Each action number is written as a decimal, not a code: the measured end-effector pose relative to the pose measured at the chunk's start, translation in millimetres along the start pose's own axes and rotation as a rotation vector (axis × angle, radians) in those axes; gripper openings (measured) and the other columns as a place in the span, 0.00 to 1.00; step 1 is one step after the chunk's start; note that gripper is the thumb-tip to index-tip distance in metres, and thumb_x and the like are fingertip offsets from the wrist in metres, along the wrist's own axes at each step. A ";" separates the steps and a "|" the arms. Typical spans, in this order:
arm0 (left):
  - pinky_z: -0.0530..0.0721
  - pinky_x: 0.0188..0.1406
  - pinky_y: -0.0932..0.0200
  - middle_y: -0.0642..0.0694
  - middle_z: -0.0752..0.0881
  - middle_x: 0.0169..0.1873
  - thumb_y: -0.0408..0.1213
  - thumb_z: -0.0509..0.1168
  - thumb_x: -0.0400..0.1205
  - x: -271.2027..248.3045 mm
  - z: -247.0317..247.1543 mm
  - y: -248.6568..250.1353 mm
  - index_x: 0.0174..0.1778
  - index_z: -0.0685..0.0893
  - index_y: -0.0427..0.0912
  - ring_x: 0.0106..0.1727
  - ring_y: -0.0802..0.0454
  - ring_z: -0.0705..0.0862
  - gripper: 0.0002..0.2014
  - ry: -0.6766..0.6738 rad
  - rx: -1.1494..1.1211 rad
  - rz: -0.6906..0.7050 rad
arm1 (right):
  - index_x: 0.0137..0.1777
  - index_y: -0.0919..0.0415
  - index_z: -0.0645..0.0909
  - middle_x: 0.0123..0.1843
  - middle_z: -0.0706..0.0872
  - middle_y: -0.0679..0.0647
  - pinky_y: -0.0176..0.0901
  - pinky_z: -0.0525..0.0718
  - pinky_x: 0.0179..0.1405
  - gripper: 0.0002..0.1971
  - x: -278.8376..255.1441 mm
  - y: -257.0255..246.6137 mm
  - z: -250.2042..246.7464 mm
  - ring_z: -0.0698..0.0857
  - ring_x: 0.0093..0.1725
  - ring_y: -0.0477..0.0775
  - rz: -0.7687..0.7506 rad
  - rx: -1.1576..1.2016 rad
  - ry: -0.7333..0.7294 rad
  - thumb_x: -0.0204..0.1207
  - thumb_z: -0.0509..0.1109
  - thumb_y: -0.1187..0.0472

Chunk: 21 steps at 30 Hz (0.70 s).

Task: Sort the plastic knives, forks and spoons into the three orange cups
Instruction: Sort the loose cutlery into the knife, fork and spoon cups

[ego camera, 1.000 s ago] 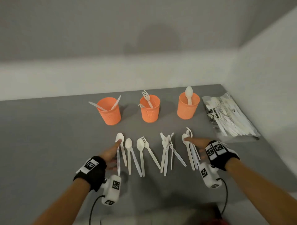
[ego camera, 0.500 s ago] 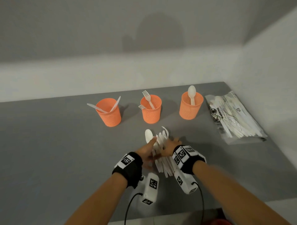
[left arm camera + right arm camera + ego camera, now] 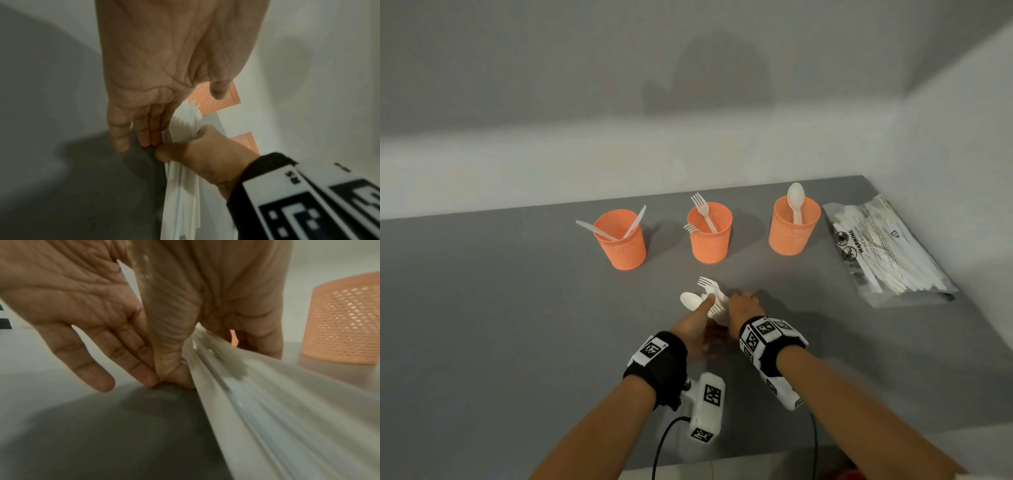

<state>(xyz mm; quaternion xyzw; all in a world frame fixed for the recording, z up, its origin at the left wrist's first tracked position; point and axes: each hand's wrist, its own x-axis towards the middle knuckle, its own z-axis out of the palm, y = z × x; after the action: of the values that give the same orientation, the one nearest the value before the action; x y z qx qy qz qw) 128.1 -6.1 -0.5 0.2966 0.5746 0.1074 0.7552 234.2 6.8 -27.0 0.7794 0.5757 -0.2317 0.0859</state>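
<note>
While your two hands meet over the gray desk (image 3: 482,308), everything else sits beyond them or off to the side. To the right of your right hand, well apart, lies the bag (image 3: 887,250) of packed cutlery. Beyond your hands stand three orange cups in a row: the left cup (image 3: 624,241) holds two knives (image 3: 599,231), the middle cup (image 3: 709,233) holds two forks (image 3: 702,210), and the right cup (image 3: 792,226) holds one spoon (image 3: 795,202). Between your hands is the bundle (image 3: 717,308) of loose white cutlery, gathered into one bunch, with a fork head and a spoon bowl sticking out on the far side toward the cups. Your right hand (image 3: 744,306) is curled around the bundle, thumb on one side and fingers wrapped over the other, as the left wrist view shows. Your left hand (image 3: 697,323) lies against the bundle's left side with straight fingers (image 3: 144,128) held together, their tips touching your right thumb; its own thumb points toward the cups. The bundle's handles trail back below your right wrist.
</note>
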 end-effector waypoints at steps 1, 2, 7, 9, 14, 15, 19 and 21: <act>0.83 0.24 0.65 0.43 0.81 0.44 0.64 0.47 0.81 0.1 -1.3 -1.2 0.61 0.78 0.34 0.41 0.52 0.80 0.35 -0.020 -0.016 0.005 | 0.70 0.68 0.68 0.72 0.67 0.66 0.50 0.76 0.67 0.26 -1.4 -0.2 0.5 0.72 0.72 0.63 -0.005 -0.017 0.005 0.74 0.70 0.68; 0.86 0.33 0.62 0.41 0.82 0.49 0.64 0.46 0.81 0.7 -2.8 -2.6 0.66 0.77 0.34 0.46 0.51 0.81 0.36 -0.038 -0.030 0.009 | 0.70 0.68 0.68 0.72 0.68 0.66 0.50 0.76 0.67 0.26 -2.5 0.1 1.7 0.72 0.71 0.64 -0.018 -0.036 0.007 0.73 0.71 0.67; 0.77 0.57 0.55 0.39 0.79 0.64 0.65 0.45 0.81 -4.3 -6.8 -11.0 0.74 0.70 0.33 0.59 0.47 0.79 0.39 -0.076 -0.076 0.035 | 0.68 0.65 0.70 0.68 0.78 0.62 0.49 0.76 0.65 0.26 -5.6 1.1 7.8 0.78 0.69 0.62 -0.109 -0.110 0.055 0.71 0.73 0.65; 0.77 0.62 0.54 0.39 0.80 0.61 0.65 0.44 0.81 -5.2 -8.1 -13.7 0.74 0.70 0.32 0.55 0.47 0.80 0.40 -0.087 -0.087 0.043 | 0.67 0.64 0.71 0.67 0.80 0.62 0.49 0.77 0.64 0.25 -7.4 0.8 7.4 0.80 0.67 0.62 -0.112 -0.102 0.056 0.71 0.73 0.65; 0.81 0.48 0.58 0.39 0.81 0.59 0.64 0.45 0.82 -15.0 -12.0 -16.8 0.71 0.72 0.32 0.56 0.47 0.82 0.39 -0.113 -0.073 0.049 | 0.66 0.66 0.75 0.68 0.79 0.63 0.50 0.78 0.65 0.22 -9.9 2.1 9.1 0.79 0.68 0.64 -0.136 -0.046 0.028 0.72 0.72 0.65; 0.80 0.54 0.56 0.38 0.80 0.64 0.65 0.44 0.81 -15.6 -14.9 -18.3 0.72 0.72 0.34 0.62 0.45 0.80 0.39 -0.105 -0.065 0.052 | 0.66 0.66 0.74 0.68 0.78 0.64 0.50 0.78 0.65 0.22 -10.9 2.3 10.8 0.79 0.68 0.64 -0.136 -0.032 0.030 0.72 0.71 0.64; 0.77 0.56 0.54 0.43 0.78 0.54 0.68 0.45 0.79 -17.3 -20.5 -22.7 0.61 0.80 0.42 0.60 0.46 0.77 0.35 -0.099 -0.107 0.080 | 0.67 0.64 0.72 0.67 0.79 0.64 0.51 0.78 0.63 0.23 -15.8 1.9 17.3 0.79 0.66 0.65 -0.171 0.060 0.043 0.71 0.71 0.64; 0.78 0.50 0.56 0.44 0.76 0.46 0.68 0.45 0.79 -18.4 -24.5 -23.5 0.52 0.81 0.42 0.50 0.48 0.77 0.33 -0.140 -0.147 0.084 | 0.66 0.63 0.73 0.65 0.82 0.63 0.51 0.78 0.62 0.22 -18.1 0.1 17.5 0.80 0.65 0.66 -0.168 0.148 0.038 0.72 0.69 0.64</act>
<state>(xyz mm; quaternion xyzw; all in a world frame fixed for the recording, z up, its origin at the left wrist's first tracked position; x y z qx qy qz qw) 95.3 -26.3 -3.2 0.2712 0.4979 0.1600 0.8080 225.5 -15.8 -34.0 0.7369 0.6219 -0.2652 -0.0025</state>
